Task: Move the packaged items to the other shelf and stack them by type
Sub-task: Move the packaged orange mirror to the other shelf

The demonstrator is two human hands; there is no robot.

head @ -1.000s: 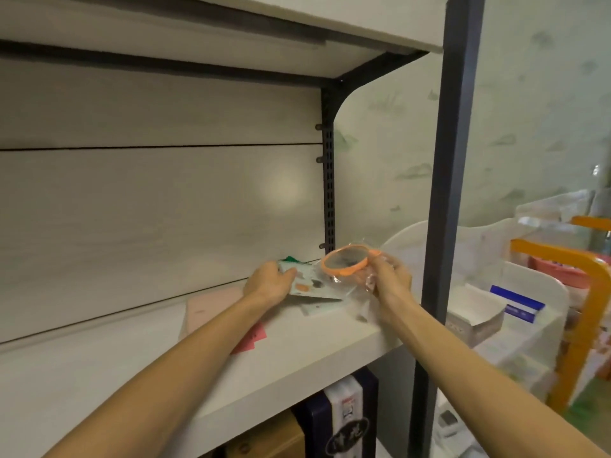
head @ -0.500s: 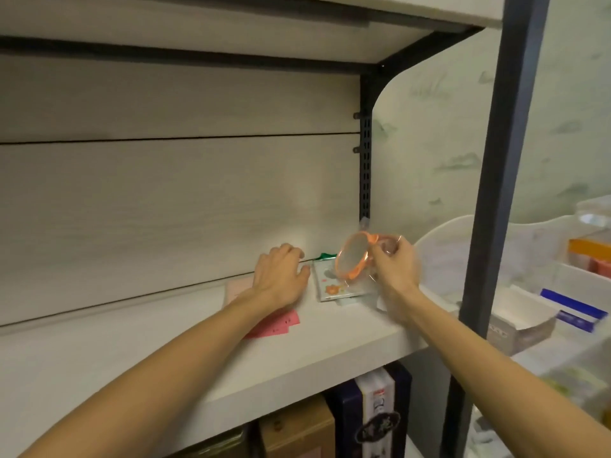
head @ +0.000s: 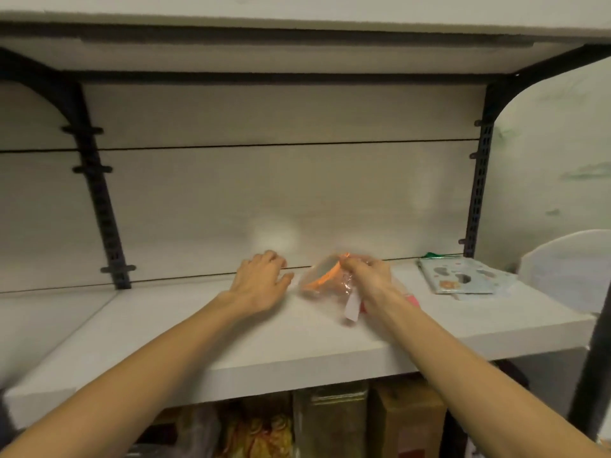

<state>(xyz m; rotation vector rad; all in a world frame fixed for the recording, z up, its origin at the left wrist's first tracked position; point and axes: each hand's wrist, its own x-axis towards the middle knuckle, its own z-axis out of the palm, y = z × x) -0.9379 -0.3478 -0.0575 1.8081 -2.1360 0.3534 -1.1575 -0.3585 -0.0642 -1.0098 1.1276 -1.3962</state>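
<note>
Right hand (head: 365, 274) pinches the bagged orange ring (head: 322, 279) just above the shelf (head: 231, 338); left hand (head: 259, 280) rests loosely splayed beside it; placing step, I'd say; next, set it apart from the card packets (head: 463, 279).

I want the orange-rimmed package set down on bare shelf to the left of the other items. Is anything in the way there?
Only the left hand, resting open on the shelf just left of the orange-rimmed package that the right hand holds. Past it the shelf shows bare. The pale blue packets lie to the right, out of the way.
</note>
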